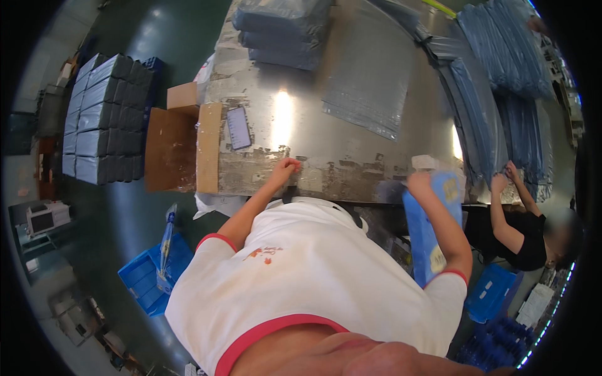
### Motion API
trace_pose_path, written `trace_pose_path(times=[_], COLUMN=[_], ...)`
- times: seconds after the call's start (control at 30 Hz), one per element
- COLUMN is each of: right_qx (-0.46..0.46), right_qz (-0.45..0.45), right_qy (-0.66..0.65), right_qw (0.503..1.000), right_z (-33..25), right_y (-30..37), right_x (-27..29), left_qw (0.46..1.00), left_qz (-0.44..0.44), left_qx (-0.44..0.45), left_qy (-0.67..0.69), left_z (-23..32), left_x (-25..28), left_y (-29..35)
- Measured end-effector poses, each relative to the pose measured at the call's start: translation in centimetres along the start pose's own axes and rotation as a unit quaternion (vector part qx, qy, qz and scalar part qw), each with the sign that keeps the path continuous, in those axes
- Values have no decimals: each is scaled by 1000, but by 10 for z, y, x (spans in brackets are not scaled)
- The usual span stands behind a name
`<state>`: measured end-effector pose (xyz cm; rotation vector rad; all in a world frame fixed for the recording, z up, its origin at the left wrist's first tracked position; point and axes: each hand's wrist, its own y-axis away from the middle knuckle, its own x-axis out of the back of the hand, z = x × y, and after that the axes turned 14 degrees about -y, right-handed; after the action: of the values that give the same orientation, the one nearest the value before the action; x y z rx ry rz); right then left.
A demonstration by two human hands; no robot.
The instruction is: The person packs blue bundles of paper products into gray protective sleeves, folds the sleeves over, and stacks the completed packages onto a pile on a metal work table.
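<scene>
My left hand is at the near edge of the worn metal table, its fingers curled together. Whatever might be between its fingertips is too small to tell. My right hand is closed at the table's near edge farther right, and what it grips is hidden. Beneath my right forearm, a long blue package with yellowish patches reaches from the table edge down beside me. A dark, blurred patch lies just left of that hand. Past it is a small whitish piece. A phone with a lit screen lies on the table's left part.
Grey plastic-wrapped packs are stacked at the far side, beside a flat grey sheet. An open cardboard box adjoins the left edge. Wrapped bundles and a blue crate stand left. At right, a co-worker's hands touch grey-blue bags.
</scene>
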<state>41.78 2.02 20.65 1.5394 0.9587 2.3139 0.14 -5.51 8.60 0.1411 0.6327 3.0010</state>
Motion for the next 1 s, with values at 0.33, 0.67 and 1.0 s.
trace_pose_path(times=[0.33, 0.67, 1.0], right_qx=[12, -192, -80], right_qz=[423, 33, -115], right_qy=[-384, -813, -884], right_qw=[820, 549, 447], right_z=[-5, 29, -122], right_y=[-116, -30, 56], right_x=[179, -72, -27], left_qw=[996, 950, 911], left_qz=[-50, -284, -364], left_qx=[-37, 70, 178], left_qy=[-60, -108, 75], left_z=[34, 9, 18], left_x=[-23, -90, -60], left_y=[-17, -28, 30])
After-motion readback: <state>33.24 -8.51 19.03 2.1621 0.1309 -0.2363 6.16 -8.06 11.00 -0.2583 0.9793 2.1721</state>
